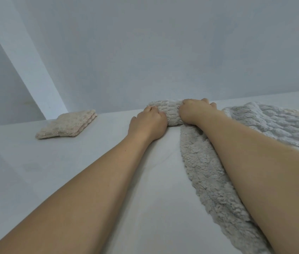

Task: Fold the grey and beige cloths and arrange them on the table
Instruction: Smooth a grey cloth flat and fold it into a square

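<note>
**At the far edge of the table: both hands on the grey cloth's folded end**

Head view. Toward the far side of the table (75,189), the grey cloth (209,173) runs as a long strip from the near right corner of the frame away to the hands; its long axis lies roughly along the right forearm, which rests over it. Its far end is turned over into a thick band lying crosswise. The left hand (147,123) grips the left end of that band with curled fingers; the right hand (194,110) grips the right end, fingers wrapped over the top. Both hands sit level, so neither is clearly nearer; the unfolded length lies behind them, toward the person. Judgement: the next fold must travel back along the strip.

Left of the grey cloth, well apart, a beige cloth (67,124) lies folded into a flat square near the table's far edge. Right of the grey cloth, touching it, a heap of paler cloths (273,123) awaits.

Surface: plain white, smooth. Room: bare pale wall (163,52) behind, meeting a slanted panel at left.
</note>
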A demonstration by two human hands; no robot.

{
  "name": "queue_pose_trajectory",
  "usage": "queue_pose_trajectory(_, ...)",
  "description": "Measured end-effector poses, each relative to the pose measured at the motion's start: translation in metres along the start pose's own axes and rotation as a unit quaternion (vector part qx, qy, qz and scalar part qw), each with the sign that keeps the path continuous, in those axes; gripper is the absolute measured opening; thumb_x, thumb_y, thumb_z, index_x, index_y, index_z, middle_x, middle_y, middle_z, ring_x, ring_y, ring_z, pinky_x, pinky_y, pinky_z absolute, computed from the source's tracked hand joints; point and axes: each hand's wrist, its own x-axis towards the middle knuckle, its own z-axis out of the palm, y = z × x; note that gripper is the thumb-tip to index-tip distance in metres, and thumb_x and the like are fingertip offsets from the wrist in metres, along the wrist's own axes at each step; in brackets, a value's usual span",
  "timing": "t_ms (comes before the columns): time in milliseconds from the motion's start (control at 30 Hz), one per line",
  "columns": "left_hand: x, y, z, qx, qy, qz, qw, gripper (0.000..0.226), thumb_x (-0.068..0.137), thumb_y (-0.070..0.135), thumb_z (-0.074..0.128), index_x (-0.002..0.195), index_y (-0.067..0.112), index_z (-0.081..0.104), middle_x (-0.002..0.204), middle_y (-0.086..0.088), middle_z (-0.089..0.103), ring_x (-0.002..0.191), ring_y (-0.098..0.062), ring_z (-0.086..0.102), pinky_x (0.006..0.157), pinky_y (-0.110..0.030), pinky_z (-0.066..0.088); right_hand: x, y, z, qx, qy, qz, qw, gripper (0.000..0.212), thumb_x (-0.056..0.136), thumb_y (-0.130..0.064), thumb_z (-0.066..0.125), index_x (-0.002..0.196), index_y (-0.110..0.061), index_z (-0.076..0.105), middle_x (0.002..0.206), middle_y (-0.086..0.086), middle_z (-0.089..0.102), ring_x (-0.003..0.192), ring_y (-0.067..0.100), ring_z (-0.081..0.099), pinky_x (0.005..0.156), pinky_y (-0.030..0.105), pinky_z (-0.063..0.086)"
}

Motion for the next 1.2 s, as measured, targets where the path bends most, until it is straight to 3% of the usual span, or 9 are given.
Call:
queue_pose_trajectory(133,-0.022,0.009,-0.01,0.053,0.157,0.016,0.986,0.039,0.097,0.029,0.031,0.127,0.012,0.05,0.136,-0.008,0.047,0.121,-0.033,0.043,0.1,-0.047,0.031,-0.014,-0.007,-0.014,0.078,0.053,0.02,0.995,0.04,0.092,-0.02,0.033,0.128,-0.006,0.046,0.133,0.017,0.05,0.122,0.037,0.045,0.101,0.045,0.034)
queue_pose_trajectory(200,-0.044,0.02,-0.022,0.023,0.235,0.018,0.972,0.029,0.091,0.024,0.04,0.113,0.012,0.054,0.12,-0.006,0.051,0.107,-0.031,0.046,0.089,-0.041,0.034,-0.026,-0.003,-0.037,0.074,0.051,0.012,0.996,0.024,0.09,-0.014,0.035,0.104,-0.005,0.052,0.124,0.017,0.054,0.108,0.036,0.051,0.096,0.042,0.038)
queue_pose_trajectory(267,-0.071,0.037,-0.031,-0.066,0.194,0.003,0.979,0.022,0.089,0.028,0.043,0.098,0.012,0.055,0.104,-0.004,0.057,0.097,-0.029,0.05,0.086,-0.041,0.039,-0.038,0.01,-0.06,-0.006,-0.001,-0.011,1.0,0.018,0.091,-0.011,0.035,0.093,-0.007,0.052,0.125,0.017,0.054,0.103,0.033,0.051,0.098,0.041,0.041)
queue_pose_trajectory(367,-0.104,0.062,-0.027,-0.068,0.045,-0.015,0.997,0.037,0.085,0.043,0.049,0.101,0.012,0.062,0.107,-0.007,0.063,0.101,-0.031,0.055,0.089,-0.043,0.045,-0.066,0.026,-0.076,-0.115,-0.105,0.005,0.988,0.042,0.094,-0.016,0.035,0.135,-0.009,0.042,0.138,0.013,0.046,0.114,0.029,0.051,0.097,0.035,0.04)
queue_pose_trajectory(467,-0.122,0.076,-0.032,-0.126,0.012,-0.009,0.992,0.019,0.083,0.04,0.057,0.084,0.021,0.06,0.094,-0.001,0.065,0.095,-0.025,0.059,0.083,-0.037,0.047,-0.088,0.039,-0.077,-0.207,-0.12,-0.008,0.971,0.043,0.094,-0.024,0.039,0.136,-0.017,0.043,0.138,0.011,0.044,0.108,0.028,0.046,0.095,0.037,0.035)
queue_pose_trajectory(633,-0.149,0.075,-0.066,-0.523,-0.031,-0.099,0.846,0.029,0.079,0.016,0.069,0.065,0.019,0.043,0.056,0.002,0.042,0.053,-0.014,0.041,0.055,-0.024,0.034,-0.099,0.035,-0.086,-0.21,-0.045,-0.063,0.975,0.016,0.078,-0.028,0.052,0.089,-0.019,0.06,0.089,0.003,0.056,0.096,0.027,0.04,0.097,0.046,0.026)
queue_pose_trajectory(867,-0.181,0.055,-0.14,-0.663,-0.122,-0.17,0.719,0.011,0.079,0.001,0.049,0.078,0.012,0.049,0.065,-0.008,0.045,0.044,-0.018,0.039,0.052,-0.028,0.03,-0.14,-0.012,-0.134,0.114,0.004,-0.209,0.971,0.016,0.081,-0.017,0.056,0.071,-0.01,0.046,0.067,0.004,0.045,0.057,0.019,0.039,0.051,0.025,0.031)
queue_pose_trajectory(1000,-0.188,0.033,-0.191,-0.604,-0.137,-0.162,0.768,0.016,0.085,0.015,0.06,0.072,0.018,0.052,0.053,0.002,0.046,0.043,-0.011,0.032,0.043,-0.019,0.024,-0.161,-0.04,-0.16,0.103,0.039,-0.259,0.96,0.02,0.083,-0.019,0.059,0.072,-0.011,0.045,0.067,0.001,0.045,0.058,0.017,0.039,0.051,0.028,0.029)
queue_pose_trajectory(1200,-0.184,0.009,-0.24,-0.423,0.023,-0.118,0.898,0.017,0.088,0.008,0.061,0.077,0.016,0.051,0.068,-0.003,0.049,0.056,-0.016,0.042,0.05,-0.025,0.028,-0.166,-0.049,-0.178,0.047,0.106,-0.245,0.962,0.013,0.088,-0.023,0.059,0.097,-0.015,0.063,0.097,0.003,0.062,0.089,0.025,0.056,0.07,0.031,0.044)
